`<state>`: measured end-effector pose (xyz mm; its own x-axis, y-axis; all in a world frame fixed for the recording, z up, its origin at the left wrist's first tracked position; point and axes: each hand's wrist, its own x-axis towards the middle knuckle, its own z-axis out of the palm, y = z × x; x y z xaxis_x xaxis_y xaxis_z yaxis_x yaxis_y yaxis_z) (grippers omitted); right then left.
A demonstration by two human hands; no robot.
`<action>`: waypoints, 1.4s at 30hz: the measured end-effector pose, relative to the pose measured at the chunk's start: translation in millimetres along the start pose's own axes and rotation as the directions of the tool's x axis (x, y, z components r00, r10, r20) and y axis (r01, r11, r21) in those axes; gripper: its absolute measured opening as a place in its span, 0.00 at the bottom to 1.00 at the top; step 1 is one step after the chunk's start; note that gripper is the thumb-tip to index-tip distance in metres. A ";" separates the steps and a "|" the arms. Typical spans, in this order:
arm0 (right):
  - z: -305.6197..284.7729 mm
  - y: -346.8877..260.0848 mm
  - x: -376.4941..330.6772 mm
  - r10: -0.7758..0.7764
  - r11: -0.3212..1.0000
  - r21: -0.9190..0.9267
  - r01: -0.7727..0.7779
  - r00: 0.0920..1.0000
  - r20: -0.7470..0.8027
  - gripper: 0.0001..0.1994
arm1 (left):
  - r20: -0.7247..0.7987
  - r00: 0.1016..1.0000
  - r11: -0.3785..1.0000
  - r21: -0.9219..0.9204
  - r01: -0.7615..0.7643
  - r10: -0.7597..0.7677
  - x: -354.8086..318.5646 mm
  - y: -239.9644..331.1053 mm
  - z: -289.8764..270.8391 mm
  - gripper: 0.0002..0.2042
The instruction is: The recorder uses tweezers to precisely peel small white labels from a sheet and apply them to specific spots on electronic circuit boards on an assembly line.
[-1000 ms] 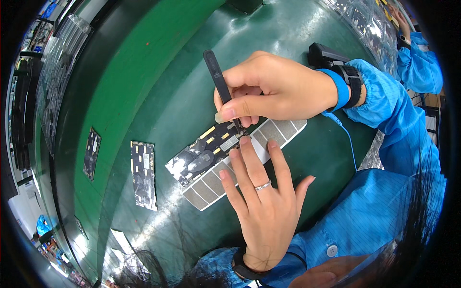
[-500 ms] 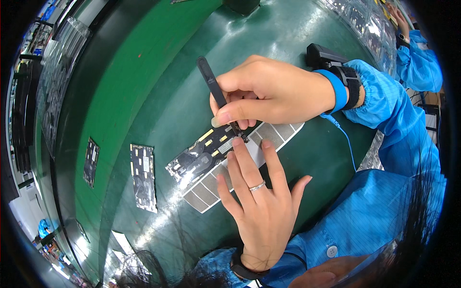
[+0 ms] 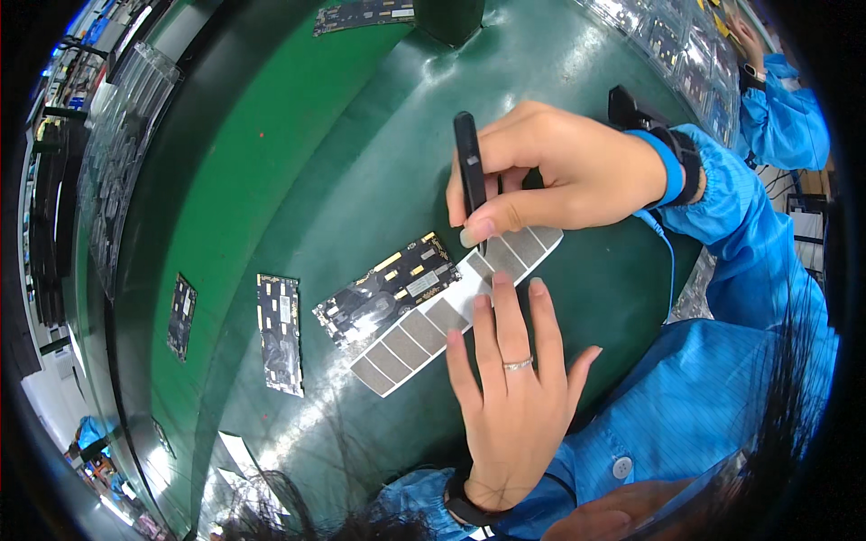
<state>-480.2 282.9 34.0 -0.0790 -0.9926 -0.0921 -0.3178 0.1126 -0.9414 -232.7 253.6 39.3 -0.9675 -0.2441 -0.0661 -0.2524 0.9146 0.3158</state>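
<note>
The right hand (image 3: pixel 559 171) grips a pair of black tweezers (image 3: pixel 469 162) between thumb and fingers, the handle rising above the grip and the tips pointing down. The tips are over the label sheet (image 3: pixel 410 343) directly below the right hand; contact with the sheet cannot be confirmed. The left hand (image 3: pixel 519 397) is palm down with fingers extended and spread, holding nothing; its longest fingertips lie at the near edge of the sheet. A ring (image 3: pixel 517 365) is worn on the left hand.

The sheet bears grey rectangular pieces on white backing and runs slantwise between the hands, with a white stretch of backing ahead of the left fingertips. A black circuit board (image 3: pixel 388 279) lies along the sheet's far side, left of the right hand's fingers and ahead and left of the left hand. A second circuit board (image 3: pixel 280 334) lies farther left of both hands, and a third circuit board (image 3: pixel 181 317) is farther left again. A fourth circuit board (image 3: pixel 365 15) lies well beyond the right hand, toward its left.

All rest on the green desk (image 3: pixel 307 225). A blue wrist strap (image 3: pixel 666 167) encircles the right wrist, its blue cord (image 3: pixel 671 261) hanging to the right of both hands
</note>
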 end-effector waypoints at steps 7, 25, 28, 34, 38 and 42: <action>13.4 21.9 -3.6 -0.025 0.994 0.102 0.035 0.995 -0.097 0.12 | 0.008 1.000 0.997 -0.080 -0.002 0.003 8.6 -5.4 10.1 0.42; 14.3 20.7 1.4 0.004 0.995 0.097 0.006 0.994 -0.106 0.10 | 0.006 1.000 0.996 -0.090 0.002 -0.001 11.1 -9.4 9.7 0.41; 16.0 17.4 2.0 -0.003 0.996 0.092 0.012 0.995 -0.100 0.10 | -0.005 1.000 0.996 -0.087 0.001 -0.001 8.3 -10.1 10.2 0.41; 15.9 15.2 1.3 0.015 0.997 0.082 -0.009 0.997 -0.072 0.07 | -0.021 1.000 0.996 -0.087 -0.001 -0.001 4.9 -12.1 11.7 0.41; 18.4 16.5 4.0 -0.004 0.998 0.065 0.008 0.998 -0.058 0.07 | -0.020 1.000 0.996 -0.085 0.001 -0.003 3.4 -14.7 11.8 0.41; 13.0 17.4 2.2 -0.009 1.000 -0.010 0.008 0.999 -0.031 0.07 | -0.004 1.000 0.999 -0.048 0.002 -0.002 6.0 -12.6 11.4 0.41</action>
<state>-473.6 282.2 13.2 -0.1058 -0.9916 -0.0738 -0.3280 0.1049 -0.9388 -235.4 244.3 24.1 -0.9669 -0.2473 -0.0632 -0.2532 0.8975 0.3611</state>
